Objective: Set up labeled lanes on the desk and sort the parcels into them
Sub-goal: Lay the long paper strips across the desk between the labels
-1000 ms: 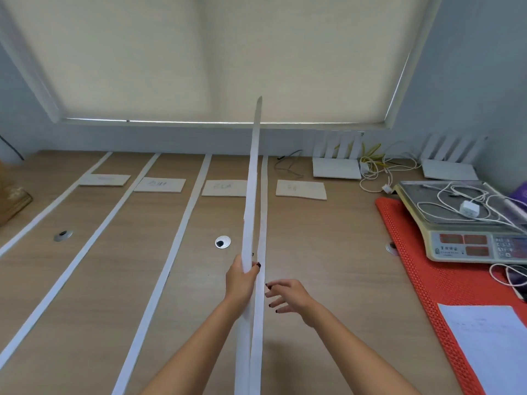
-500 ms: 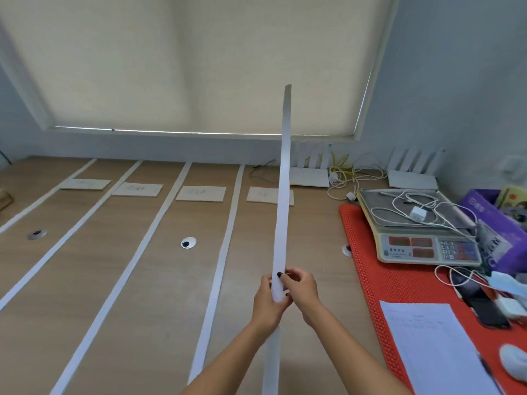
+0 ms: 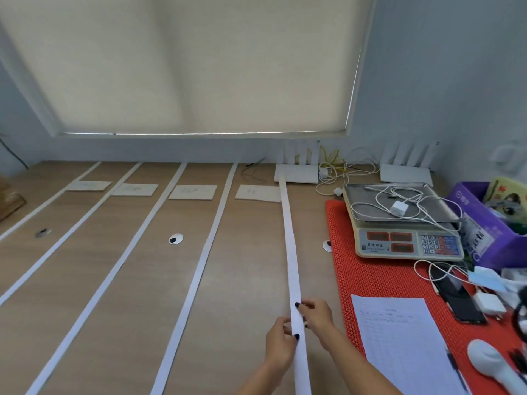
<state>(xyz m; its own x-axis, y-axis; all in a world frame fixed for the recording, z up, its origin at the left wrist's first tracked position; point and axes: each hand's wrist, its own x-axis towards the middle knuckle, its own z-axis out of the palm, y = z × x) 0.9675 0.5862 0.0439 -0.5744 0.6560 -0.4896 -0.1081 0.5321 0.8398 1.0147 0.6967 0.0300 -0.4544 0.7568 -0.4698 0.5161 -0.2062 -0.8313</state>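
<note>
my left hand [image 3: 281, 342] and right hand [image 3: 316, 316] both pinch the near end of a white paper strip [image 3: 291, 252] lying flat on the wooden desk [image 3: 248, 280], just left of the red mesh mat [image 3: 379, 277]. printed sheet [image 3: 399, 337] on the mat beside my right hand. strip runs back to the white router [image 3: 296, 173]. four more strips to the left, label cards [image 3: 192, 192] at far end between them. scale [image 3: 399, 223] right.

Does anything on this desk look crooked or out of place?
Slightly. The paper strip both hands are laying overlaps the right edge of the fourth label card, and its far end meets the white router. The other strips pass between cards.
</note>
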